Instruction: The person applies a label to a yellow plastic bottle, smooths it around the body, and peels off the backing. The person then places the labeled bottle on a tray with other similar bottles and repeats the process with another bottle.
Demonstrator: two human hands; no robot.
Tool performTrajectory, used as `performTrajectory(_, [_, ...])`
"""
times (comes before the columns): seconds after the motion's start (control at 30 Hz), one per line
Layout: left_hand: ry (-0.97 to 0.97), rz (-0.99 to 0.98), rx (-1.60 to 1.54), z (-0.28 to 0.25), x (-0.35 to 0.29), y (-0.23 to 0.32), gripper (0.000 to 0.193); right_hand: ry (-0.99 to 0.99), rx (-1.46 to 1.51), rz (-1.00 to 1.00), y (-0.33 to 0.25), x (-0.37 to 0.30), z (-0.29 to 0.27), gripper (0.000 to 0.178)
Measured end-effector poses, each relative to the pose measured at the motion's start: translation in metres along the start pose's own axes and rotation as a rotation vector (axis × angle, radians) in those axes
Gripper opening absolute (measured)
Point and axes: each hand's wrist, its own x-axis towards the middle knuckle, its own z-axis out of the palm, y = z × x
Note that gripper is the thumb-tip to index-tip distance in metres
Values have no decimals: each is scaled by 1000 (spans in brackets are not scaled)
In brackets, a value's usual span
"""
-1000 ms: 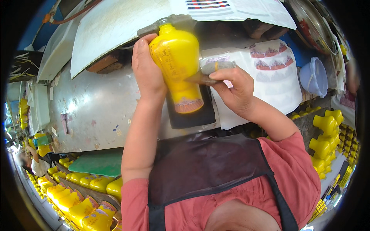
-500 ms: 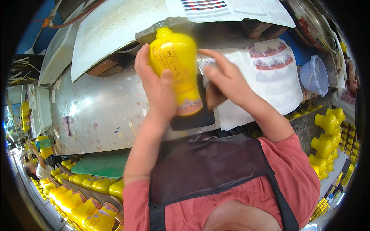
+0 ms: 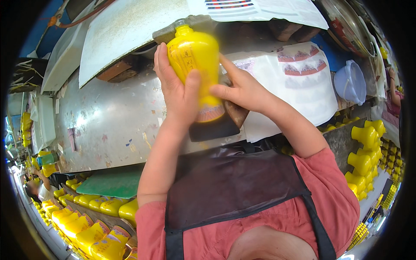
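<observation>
A glossy yellow bottle (image 3: 205, 56) lies along the bench with its clear-tipped neck pointing away. It has a printed panel of characters and a pink patterned band near its base. My left hand (image 3: 177, 89) wraps round its left side, thumb on top. From the right, my right hand (image 3: 242, 89) closes on the bottle, index finger along its far side and thumb across its lower body. A black pad (image 3: 216, 130) lies under the base end, and a grey block (image 3: 200, 25) sits by the neck. Beside my right hand is a brown block (image 3: 236, 113), partly covered.
White sheets (image 3: 299, 102) with pink patterned decals lie to the right, near a pale blue bucket (image 3: 350, 83). A white board (image 3: 130, 32) rests on bricks (image 3: 115, 69) at the far left. Yellow bottles (image 3: 89, 232) stand in rows below the metal bench (image 3: 106, 125) on both sides.
My right hand has come in from just right of the bottle and now touches it. The bottle has turned slightly, its printed panel shifting to the left.
</observation>
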Motion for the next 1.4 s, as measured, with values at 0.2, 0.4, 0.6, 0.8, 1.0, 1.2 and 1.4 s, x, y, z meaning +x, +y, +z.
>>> performTrajectory(0.2, [-38,-196,-138,0,-14,12,94,-63,239,155,2,6,-2,80])
performTrajectory(0.4, [-34,-176,-38,4,-15,10,96,-40,7,50,2,6,3,79])
performTrajectory(0.6, [-33,-194,-69,4,-15,9,96,-63,-125,54,2,3,1,83])
performTrajectory(0.8, [-39,-198,-75,3,-14,9,100,-80,-186,87,-1,2,0,80])
performTrajectory(1.0, [-57,-252,-101,4,-14,15,114,-92,-177,6,8,2,-1,89])
performTrajectory(1.2, [-99,-231,-86,-3,-13,13,116,-40,-56,-70,13,5,0,89])
performTrajectory(1.4, [-130,-143,-139,-11,-15,-2,98,-42,-112,205,-9,-4,0,92])
